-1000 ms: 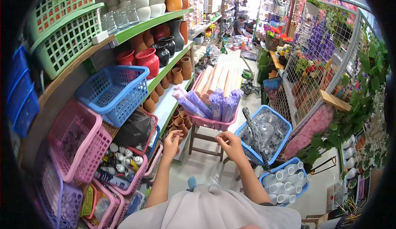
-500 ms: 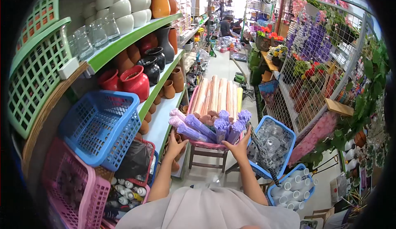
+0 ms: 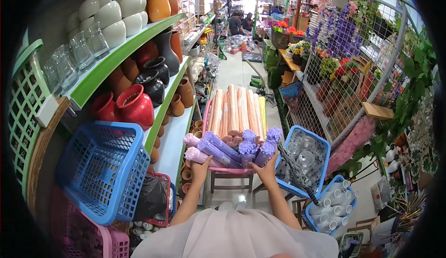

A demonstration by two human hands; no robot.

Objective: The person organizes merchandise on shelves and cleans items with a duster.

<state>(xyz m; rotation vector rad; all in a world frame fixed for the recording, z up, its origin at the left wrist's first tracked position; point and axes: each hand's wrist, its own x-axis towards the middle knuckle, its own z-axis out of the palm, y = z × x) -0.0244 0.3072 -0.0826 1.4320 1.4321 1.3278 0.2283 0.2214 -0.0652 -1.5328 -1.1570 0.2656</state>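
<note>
A pink basket [image 3: 232,170] sits in front of me on a dark wooden stool [image 3: 223,183]. Across its near end lie bundles of thin purple sticks [image 3: 222,147] and pale pink sticks [image 3: 197,155], frilly at the tips. Behind them, long peach-coloured bundles [image 3: 234,109] point away from me, with a yellow one [image 3: 262,114] at the right. My left hand [image 3: 200,169] grips the basket's near left corner, thumb on top beside the pale pink bundle. On the near right corner my right hand [image 3: 266,169] is closed, below the purple bundles; its far fingers are partly hidden.
At left, a shelf [image 3: 125,56] holds white pots, glasses and vases, with a blue basket [image 3: 100,169] nearer me. On the right stand a blue basket of clear glassware [image 3: 304,158], a basket of white tubes [image 3: 331,207] and a wire rack [image 3: 362,67]. People [image 3: 237,23] are down the aisle.
The view has swung slightly right, so the shelf and aisle sit farther left. Both hands stay at the basket's near corners. The left hand now appears closer in, beside the pale pink bundle.
</note>
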